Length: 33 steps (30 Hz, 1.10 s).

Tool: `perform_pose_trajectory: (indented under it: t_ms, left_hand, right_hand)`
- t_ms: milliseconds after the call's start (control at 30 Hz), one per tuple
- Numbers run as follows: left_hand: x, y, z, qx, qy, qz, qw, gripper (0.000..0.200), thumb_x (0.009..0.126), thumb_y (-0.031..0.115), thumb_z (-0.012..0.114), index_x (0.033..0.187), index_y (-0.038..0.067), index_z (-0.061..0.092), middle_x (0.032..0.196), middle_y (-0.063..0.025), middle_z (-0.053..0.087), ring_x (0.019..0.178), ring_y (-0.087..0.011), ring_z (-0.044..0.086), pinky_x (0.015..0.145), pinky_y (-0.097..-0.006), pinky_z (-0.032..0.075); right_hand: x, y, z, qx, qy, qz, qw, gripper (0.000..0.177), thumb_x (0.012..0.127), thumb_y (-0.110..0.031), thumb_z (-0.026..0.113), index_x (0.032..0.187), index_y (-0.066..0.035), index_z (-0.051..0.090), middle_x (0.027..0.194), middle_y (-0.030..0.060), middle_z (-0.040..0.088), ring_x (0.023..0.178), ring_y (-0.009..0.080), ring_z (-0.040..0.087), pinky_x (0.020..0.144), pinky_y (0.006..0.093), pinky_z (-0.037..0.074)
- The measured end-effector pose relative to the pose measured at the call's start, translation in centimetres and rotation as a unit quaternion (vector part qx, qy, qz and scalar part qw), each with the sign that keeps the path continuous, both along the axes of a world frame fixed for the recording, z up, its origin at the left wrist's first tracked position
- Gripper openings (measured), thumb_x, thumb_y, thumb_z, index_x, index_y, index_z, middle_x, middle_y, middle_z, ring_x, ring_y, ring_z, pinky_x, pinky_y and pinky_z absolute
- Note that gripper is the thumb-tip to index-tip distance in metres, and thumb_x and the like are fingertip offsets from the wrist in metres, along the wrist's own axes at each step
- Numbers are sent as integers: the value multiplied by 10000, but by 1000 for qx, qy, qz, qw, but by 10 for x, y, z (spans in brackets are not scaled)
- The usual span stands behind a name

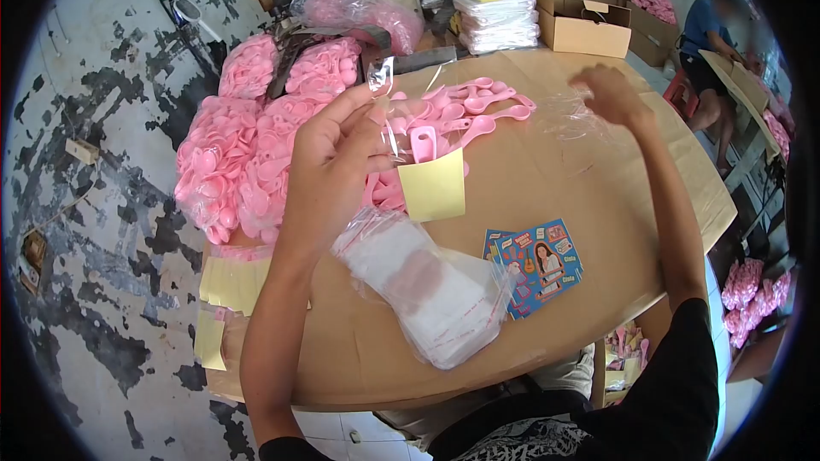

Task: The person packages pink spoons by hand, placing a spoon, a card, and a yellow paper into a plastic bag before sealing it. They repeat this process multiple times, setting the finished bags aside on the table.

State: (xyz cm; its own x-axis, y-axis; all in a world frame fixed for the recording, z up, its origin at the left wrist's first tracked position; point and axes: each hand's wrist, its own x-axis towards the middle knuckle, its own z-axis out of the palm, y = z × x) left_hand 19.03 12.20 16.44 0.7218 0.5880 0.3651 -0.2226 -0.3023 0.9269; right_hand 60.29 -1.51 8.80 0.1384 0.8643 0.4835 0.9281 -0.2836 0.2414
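Clear bag (395, 98) is held up in the left hand (331, 152) above the left middle of the table (598, 205), its open top pointing to the far side. The thumb and fingers are pinched on the bag's left edge. A pink plastic piece (423, 143) sits inside the bag, and a yellow card (434, 189) hangs at its near end, just right of the palm. The right hand (612, 94) is stretched out over the far right part of the table, back of the hand up and fingers curled downward; whether they grip anything cannot be told. Just left of it lies a crumpled clear film (565, 116), and further left a scatter of pink spoons (483, 104) lies on the tabletop, right behind the held bag. A stack of clear bags (431, 294) lies on the near part of the table under the left forearm, with a small pile of printed cards (536, 266) just beside it on the right. A big heap of pink pieces (243, 149) fills the left edge of the table, and yellow sheets (232, 283) lie near that edge, closer in. On the far side stand white packets (495, 21) and a cardboard box (585, 32). Another person in a blue shirt (702, 24) sits far right, well apart.
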Motion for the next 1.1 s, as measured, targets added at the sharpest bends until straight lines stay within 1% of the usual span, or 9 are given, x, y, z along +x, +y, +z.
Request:
perform_pose_trajectory:
  t_ms: [133,233,267,333,467,567,633,867,1100]
  left_hand:
    - [2,-9,-2,40,3,3,999,309,1000,92,461,1264,-63,503,1129,-137,621,984,-166,648,796,-273,557]
    - [9,-20,-8,28,-80,-62,994,306,995,60,463,1274,-63,486,1152,-136,608,1002,-164,638,811,-267,550]
    - [11,-26,-11,25,-92,-73,993,306,994,53,464,1277,-60,482,1158,-136,605,1012,-163,633,814,-265,548]
    - [13,-28,-14,60,-75,-53,994,327,989,72,490,1290,-55,468,1171,-141,599,1058,-155,611,840,-267,539]
    - [12,-28,-19,-50,-66,-53,995,367,998,157,503,1311,-33,472,1203,-144,596,1064,-177,618,859,-294,537]
    - [8,-28,-46,-114,1,-76,991,393,1020,192,454,1364,3,454,1193,-136,614,1003,-205,652,834,-324,552]
    - [5,-30,-52,-176,23,-94,980,405,1018,198,462,1376,11,447,1192,-128,619,991,-197,656,842,-318,545]
    - [-6,-36,-51,-47,4,-34,998,278,974,181,558,1173,6,641,996,-82,688,864,-155,678,720,-294,572]
    - [-5,-40,-50,-72,-21,-28,997,261,964,133,578,1165,-20,643,975,-70,692,843,-110,652,714,-255,549]
  right_hand:
    - [-77,-3,75,157,318,89,931,315,885,-202,651,1173,-74,641,1027,51,674,901,128,614,787,264,492]
    - [-171,-8,65,78,576,276,766,386,923,-287,631,1215,-37,599,1016,55,662,946,118,594,819,272,485]
    - [-196,-11,63,42,481,329,811,352,910,-240,661,1188,-29,612,967,33,668,915,91,593,791,269,486]
    - [-222,-13,68,-11,520,323,790,289,894,-177,690,1139,-32,638,877,11,673,824,56,596,708,239,485]
    - [-219,-6,50,93,634,329,694,207,895,-146,693,1081,-59,673,738,-31,634,667,12,554,585,188,447]
    - [-220,-12,50,22,630,304,714,209,899,-126,683,1095,-55,666,742,-35,626,683,12,556,602,193,457]
    - [-224,-5,38,36,635,339,693,230,900,-120,678,1119,-52,655,768,-24,635,697,20,569,603,199,463]
    - [-225,-6,38,-20,630,339,698,271,899,-125,678,1146,-24,634,787,9,655,675,45,587,575,206,474]
    - [-237,-11,36,50,638,351,684,233,887,-101,684,1107,-29,664,799,20,669,627,37,578,519,200,469]
